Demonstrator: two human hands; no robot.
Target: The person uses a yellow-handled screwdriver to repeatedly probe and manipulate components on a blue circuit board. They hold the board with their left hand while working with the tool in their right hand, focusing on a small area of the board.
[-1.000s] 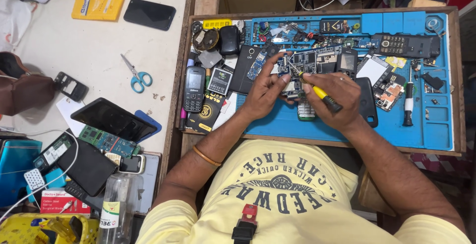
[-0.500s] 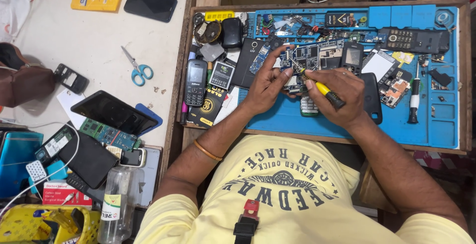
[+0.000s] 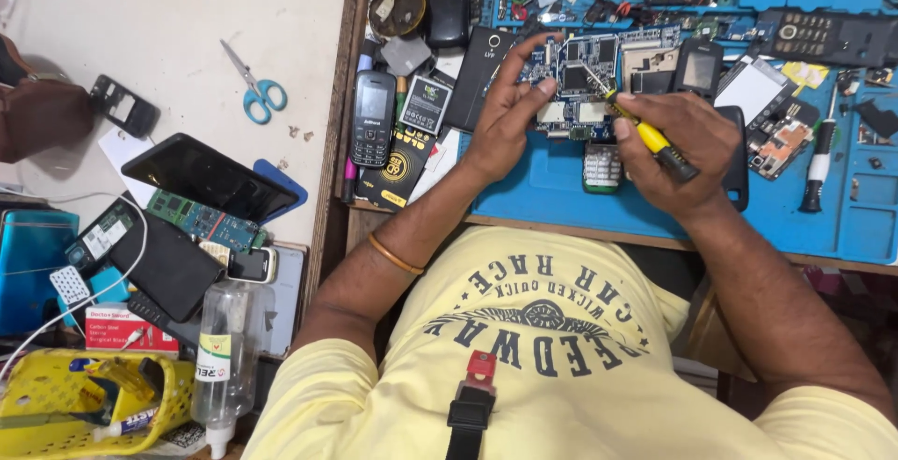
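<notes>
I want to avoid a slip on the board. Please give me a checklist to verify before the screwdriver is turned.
1. Left hand steadies the circuit board: ok, fingers rest on its left edge.
2. Right hand grips the yellow screwdriver: ok.
3. Tip seated in a screw: cannot tell, too small.
4. Board lies flat on the blue mat: cannot tell, hands hide part.
5. Space around the board free: not ok, loose phone parts crowd it.

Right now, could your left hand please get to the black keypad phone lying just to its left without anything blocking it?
Probably yes. The left hand rests on the circuit board, and the black keypad phone lies face up close by, with only flat parts like the small battery between them.
</notes>
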